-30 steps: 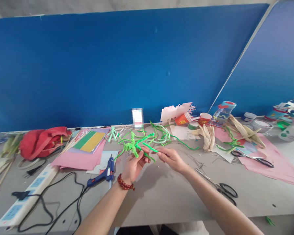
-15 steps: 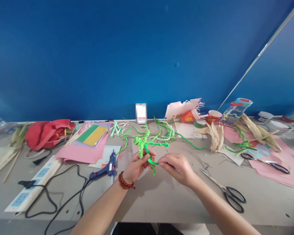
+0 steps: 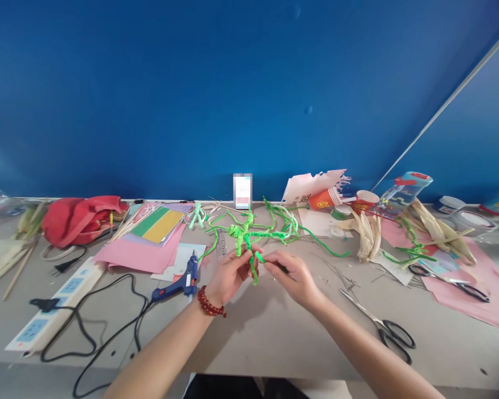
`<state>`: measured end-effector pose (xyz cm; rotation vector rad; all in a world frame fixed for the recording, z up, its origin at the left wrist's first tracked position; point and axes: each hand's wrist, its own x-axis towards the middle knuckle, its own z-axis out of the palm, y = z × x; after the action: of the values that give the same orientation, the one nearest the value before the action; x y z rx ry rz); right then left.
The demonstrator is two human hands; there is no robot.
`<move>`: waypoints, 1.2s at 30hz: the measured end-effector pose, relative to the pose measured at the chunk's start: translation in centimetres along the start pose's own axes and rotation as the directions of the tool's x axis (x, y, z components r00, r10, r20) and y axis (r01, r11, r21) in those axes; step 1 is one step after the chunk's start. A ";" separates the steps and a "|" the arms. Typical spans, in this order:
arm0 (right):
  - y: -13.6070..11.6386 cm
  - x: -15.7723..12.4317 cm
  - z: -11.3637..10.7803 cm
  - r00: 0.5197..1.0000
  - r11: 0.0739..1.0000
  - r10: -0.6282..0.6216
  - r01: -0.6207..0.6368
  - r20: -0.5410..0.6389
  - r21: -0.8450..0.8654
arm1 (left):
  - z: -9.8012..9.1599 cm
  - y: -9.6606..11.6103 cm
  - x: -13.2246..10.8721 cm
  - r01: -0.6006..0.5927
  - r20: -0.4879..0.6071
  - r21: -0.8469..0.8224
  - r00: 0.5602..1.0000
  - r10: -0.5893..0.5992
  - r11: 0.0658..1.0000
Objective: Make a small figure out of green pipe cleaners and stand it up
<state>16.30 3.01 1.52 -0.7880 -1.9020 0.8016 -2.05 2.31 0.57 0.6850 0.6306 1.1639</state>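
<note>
Half a second ago, a bright green loop hung open between the two hands; now it is drawn much shorter, and the hands stand closer together. The left hand (image 3: 230, 275) grips the lower stem of the green pipe-cleaner figure (image 3: 243, 233), holding it in the air above the table. The right hand (image 3: 293, 277) is closed in a pinch on the bright green strand (image 3: 259, 257) next to this stem. A blue hot glue gun (image 3: 183, 280) lies near the left hand, and black-handled scissors (image 3: 382, 327) lie to the right.
</note>
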 end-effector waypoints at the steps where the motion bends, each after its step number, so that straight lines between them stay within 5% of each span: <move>1: 0.1 -0.1 0.2 1.000 1.000 0.005 -0.005 -0.011 0.007 | -0.1 -0.1 0.0 0.011 -0.004 0.009 1.000 -0.011 1.000; 5: 0.7 -0.4 0.7 0.999 1.000 0.017 -0.017 -0.047 -0.006 | -0.5 -0.8 0.3 0.028 -0.014 0.001 1.000 -0.028 1.000; 9: 1.3 -0.5 0.6 0.993 0.993 -0.114 0.113 -0.010 -0.038 | -0.9 -1.5 0.5 0.007 -0.016 -0.006 1.000 -0.007 1.000; 14: 1.3 -1.2 0.6 0.984 0.963 -0.164 0.145 -0.067 -0.227 | -1.5 -1.5 0.2 0.013 0.035 0.061 0.999 -0.015 0.998; 23: 1.1 -1.0 0.0 0.896 0.801 -0.443 0.414 0.037 -0.432 | -1.5 -0.6 -0.3 0.018 0.131 0.136 0.991 -0.036 0.991; 36: 1.1 -1.0 0.1 0.869 0.749 -0.492 0.449 0.046 -0.488 | -1.7 -0.5 -0.7 0.100 0.191 0.183 0.972 -0.136 0.978</move>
<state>16.88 2.81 0.15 -0.5670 -2.1221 -0.0395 -3.22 1.76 -0.77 0.8897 0.5949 0.9217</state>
